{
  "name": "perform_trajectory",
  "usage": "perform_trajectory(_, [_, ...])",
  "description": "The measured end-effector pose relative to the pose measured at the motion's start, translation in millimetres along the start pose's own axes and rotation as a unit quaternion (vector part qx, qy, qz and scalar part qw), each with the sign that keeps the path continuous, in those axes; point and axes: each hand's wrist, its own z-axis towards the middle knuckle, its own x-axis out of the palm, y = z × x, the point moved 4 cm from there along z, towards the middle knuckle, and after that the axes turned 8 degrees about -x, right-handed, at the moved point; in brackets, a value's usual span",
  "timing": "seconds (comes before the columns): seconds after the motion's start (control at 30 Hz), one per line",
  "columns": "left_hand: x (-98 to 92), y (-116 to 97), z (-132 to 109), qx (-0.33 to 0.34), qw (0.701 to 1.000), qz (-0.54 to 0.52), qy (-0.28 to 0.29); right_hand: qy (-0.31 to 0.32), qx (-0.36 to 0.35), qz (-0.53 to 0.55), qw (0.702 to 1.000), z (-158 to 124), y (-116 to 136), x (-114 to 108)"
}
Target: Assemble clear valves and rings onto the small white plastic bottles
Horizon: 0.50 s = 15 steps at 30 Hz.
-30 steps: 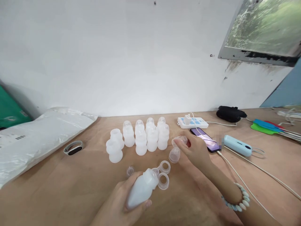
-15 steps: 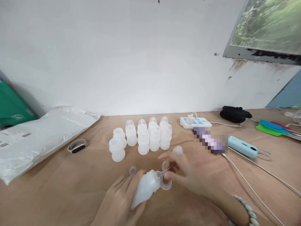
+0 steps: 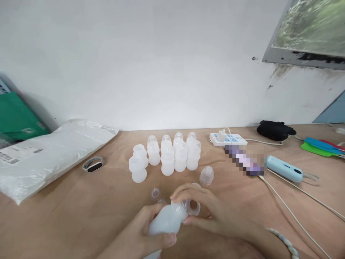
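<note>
A translucent white baby bottle [image 3: 165,221] lies tilted in my left hand [image 3: 145,230], with its mouth end toward the right. Fingers and thumb of my right hand [image 3: 207,208] close around the bottle's neck, where a clear teat shows in part. Just behind that hand, a clear ring [image 3: 194,207] lies on the table, partly covered. Clear teats [image 3: 155,193] rest beyond the bottle. A clear dome cap [image 3: 207,175] stands farther right. Two bottles without tops [image 3: 139,169] stand at the back left, beside several capped bottles [image 3: 167,162] in rows.
On the left are a white plastic parcel [image 3: 54,154] and a grey wristband [image 3: 93,164]. A power strip [image 3: 237,139], a blurred purple object [image 3: 244,160], a light-blue device [image 3: 284,169], a black case [image 3: 276,130] and cables occupy the right. A white wall [image 3: 161,72] bounds the back.
My right hand has moved from pulling at the clear teat at the bottle's mouth to gripping around the neck. The bottle has turned slightly in my left hand. The view has shifted a little.
</note>
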Motion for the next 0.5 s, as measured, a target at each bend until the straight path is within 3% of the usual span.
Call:
perform_trajectory(0.07, [-1.1, 3.0, 1.0, -0.001, 1.000, 0.003, -0.017, -0.001, -0.014, 0.004, 1.000, -1.3, 0.6, -1.3])
perform_trajectory(0.17, [-1.1, -1.2, 0.1, 0.060, 0.989, 0.107, -0.078, -0.010, 0.072, -0.034, 0.997, -4.1, -5.8, -0.8])
perform_trajectory(0.23, [0.8, -4.3, -1.2, 0.086, 0.980, 0.156, -0.086, -0.002, 0.116, -0.069, 0.991, -5.1, -7.6, -1.6])
perform_trajectory(0.4, [0.3, -8.9, -3.0, 0.098, 0.972, 0.183, -0.113, 0.026, 0.028, -0.057, 0.998, -4.2, 0.8, -5.1])
perform_trajectory(0.5, [4.2, -10.1, -2.2, 0.100, 0.976, 0.181, -0.073, -0.001, 0.065, -0.093, 0.994, -5.5, -1.8, -5.7])
